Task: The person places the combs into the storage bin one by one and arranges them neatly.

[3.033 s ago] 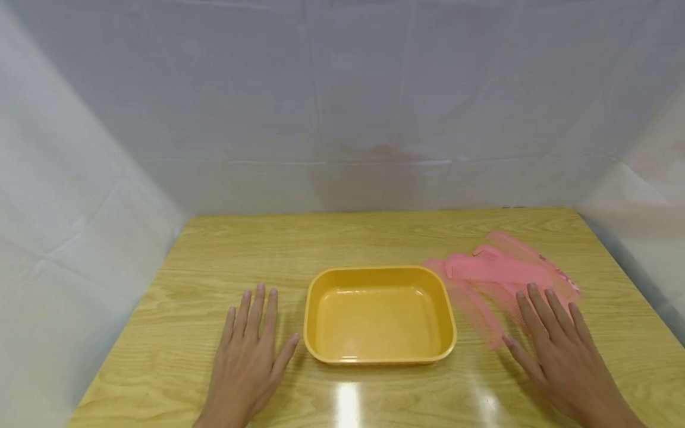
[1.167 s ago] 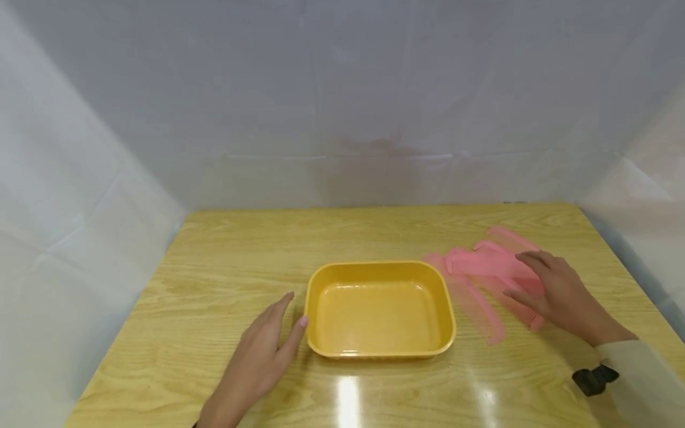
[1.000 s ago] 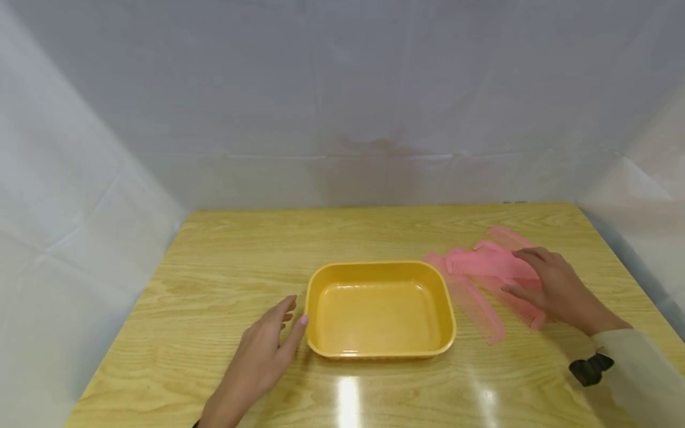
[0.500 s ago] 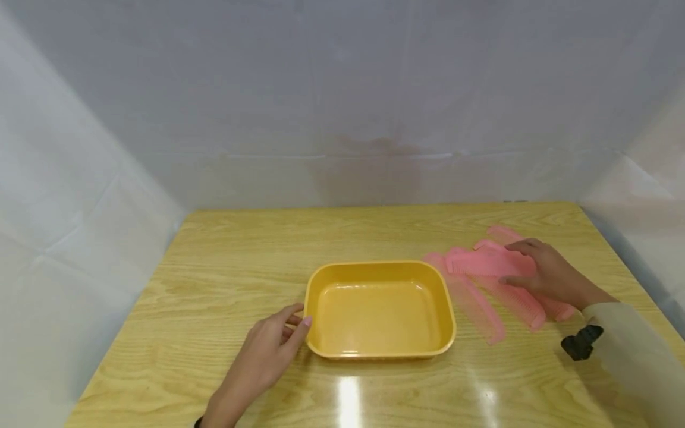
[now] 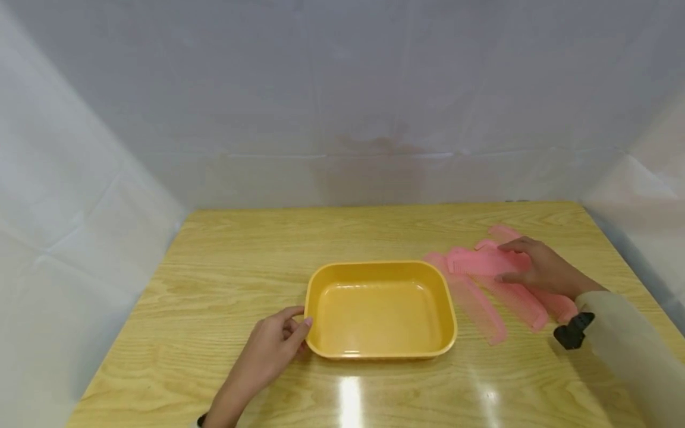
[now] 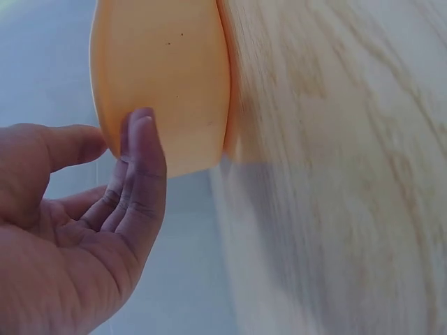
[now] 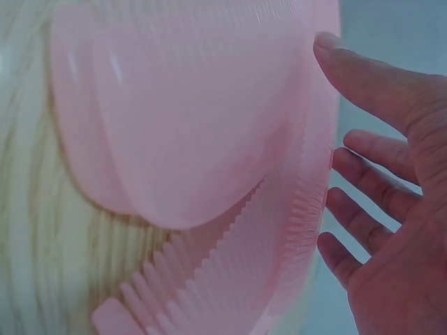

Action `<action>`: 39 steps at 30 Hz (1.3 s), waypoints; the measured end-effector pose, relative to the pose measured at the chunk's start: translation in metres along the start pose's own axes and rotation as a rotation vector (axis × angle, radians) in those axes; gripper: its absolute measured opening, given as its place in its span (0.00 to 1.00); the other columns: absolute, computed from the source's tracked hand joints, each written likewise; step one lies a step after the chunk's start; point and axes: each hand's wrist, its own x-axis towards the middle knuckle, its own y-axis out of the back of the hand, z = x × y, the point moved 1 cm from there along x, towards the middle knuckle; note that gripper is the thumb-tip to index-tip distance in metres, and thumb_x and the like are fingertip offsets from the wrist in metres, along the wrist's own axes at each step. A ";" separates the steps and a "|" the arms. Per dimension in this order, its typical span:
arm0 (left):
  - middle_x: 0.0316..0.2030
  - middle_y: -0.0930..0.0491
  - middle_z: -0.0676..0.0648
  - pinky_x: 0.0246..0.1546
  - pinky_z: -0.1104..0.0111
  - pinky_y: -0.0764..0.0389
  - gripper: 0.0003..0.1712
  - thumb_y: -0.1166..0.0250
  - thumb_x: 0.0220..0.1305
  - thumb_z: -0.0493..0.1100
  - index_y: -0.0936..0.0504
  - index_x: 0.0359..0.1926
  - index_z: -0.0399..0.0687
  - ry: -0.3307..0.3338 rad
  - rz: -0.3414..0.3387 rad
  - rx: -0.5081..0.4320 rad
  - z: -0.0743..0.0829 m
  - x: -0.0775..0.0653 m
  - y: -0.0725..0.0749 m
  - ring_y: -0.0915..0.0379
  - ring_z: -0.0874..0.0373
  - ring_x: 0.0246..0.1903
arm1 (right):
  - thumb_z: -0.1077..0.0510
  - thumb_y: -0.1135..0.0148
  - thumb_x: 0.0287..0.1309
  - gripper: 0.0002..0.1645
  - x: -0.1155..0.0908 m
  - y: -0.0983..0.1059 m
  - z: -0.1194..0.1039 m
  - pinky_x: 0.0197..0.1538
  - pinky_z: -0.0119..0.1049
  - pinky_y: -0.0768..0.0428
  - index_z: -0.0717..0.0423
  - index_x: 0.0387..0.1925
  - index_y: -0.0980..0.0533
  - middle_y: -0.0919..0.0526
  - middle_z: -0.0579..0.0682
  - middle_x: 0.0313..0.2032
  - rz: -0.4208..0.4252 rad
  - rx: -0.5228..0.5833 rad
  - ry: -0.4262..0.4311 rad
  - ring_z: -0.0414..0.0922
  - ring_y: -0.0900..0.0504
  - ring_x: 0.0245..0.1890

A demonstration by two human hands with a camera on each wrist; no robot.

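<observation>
Currently, the pink combs (image 5: 519,300) overlap in a fan on the table (image 5: 225,255), right of centre in the head view, most with their long axes slanting from upper left to lower right. The top comb (image 5: 476,261) lies nearer to level, teeth toward the bottom of the frame; the left comb (image 5: 488,312) has its teeth facing lower left. Unlike three seconds ago, when both hands show flat and outstretched, the left hand (image 5: 266,348) now pinches the yellow tray (image 5: 381,321) at its left end, thumb at the rim, fingers bent against the outer wall. The right hand (image 5: 548,270) has moved up and left over the combs, thumb well apart from the slightly bent, spread fingers; whether they touch a comb, I cannot tell. The tray sits mid-frame, long axis left to right, its glossy floor showing inside.
</observation>
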 end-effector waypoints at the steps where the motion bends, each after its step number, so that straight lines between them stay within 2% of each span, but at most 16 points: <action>1: 0.26 0.19 0.51 0.24 0.70 0.15 0.25 0.38 0.74 0.41 0.26 0.63 0.27 0.008 -0.002 -0.017 -0.001 0.000 0.000 0.19 0.56 0.24 | 0.55 0.24 0.57 0.34 0.001 0.000 0.000 0.54 0.59 0.20 0.66 0.60 0.24 0.30 0.68 0.65 -0.006 -0.014 -0.007 0.65 0.29 0.61; 4: 0.27 0.19 0.49 0.25 0.68 0.13 0.25 0.38 0.73 0.39 0.28 0.63 0.25 0.033 -0.012 -0.075 -0.002 0.002 -0.001 0.19 0.54 0.24 | 0.55 0.24 0.56 0.36 0.003 0.001 0.002 0.55 0.68 0.25 0.71 0.60 0.26 0.28 0.71 0.60 -0.007 -0.039 -0.023 0.68 0.32 0.60; 9: 0.26 0.19 0.47 0.25 0.69 0.13 0.25 0.39 0.73 0.37 0.29 0.64 0.25 0.056 -0.027 -0.138 -0.003 0.002 -0.001 0.19 0.53 0.24 | 0.56 0.23 0.55 0.35 0.005 0.002 0.006 0.54 0.67 0.24 0.71 0.60 0.25 0.28 0.71 0.61 -0.012 -0.046 -0.023 0.67 0.31 0.60; 19: 0.26 0.19 0.46 0.26 0.64 0.12 0.25 0.40 0.74 0.36 0.31 0.65 0.24 0.058 -0.050 -0.179 -0.005 0.003 -0.001 0.20 0.52 0.23 | 0.56 0.23 0.55 0.35 0.009 0.004 0.011 0.53 0.66 0.22 0.73 0.58 0.24 0.24 0.68 0.55 -0.020 -0.102 -0.016 0.64 0.27 0.55; 27: 0.26 0.19 0.46 0.25 0.64 0.12 0.26 0.40 0.74 0.38 0.31 0.66 0.24 0.050 -0.057 -0.202 -0.005 0.003 0.000 0.20 0.53 0.24 | 0.55 0.23 0.55 0.35 0.011 0.005 0.011 0.52 0.64 0.21 0.72 0.59 0.24 0.26 0.68 0.56 -0.041 -0.086 -0.044 0.63 0.27 0.54; 32: 0.26 0.18 0.46 0.25 0.65 0.12 0.26 0.40 0.74 0.37 0.31 0.66 0.25 0.061 -0.055 -0.207 -0.004 0.002 0.000 0.20 0.52 0.24 | 0.56 0.24 0.57 0.34 0.010 0.006 0.010 0.51 0.63 0.20 0.72 0.59 0.24 0.27 0.70 0.58 -0.044 -0.073 -0.058 0.65 0.27 0.55; 39: 0.26 0.19 0.46 0.26 0.63 0.12 0.28 0.40 0.75 0.39 0.33 0.67 0.23 0.042 -0.067 -0.224 -0.005 0.002 0.001 0.20 0.52 0.24 | 0.55 0.24 0.56 0.34 0.008 0.006 0.012 0.51 0.62 0.21 0.70 0.59 0.24 0.27 0.69 0.57 -0.042 -0.054 -0.067 0.65 0.27 0.56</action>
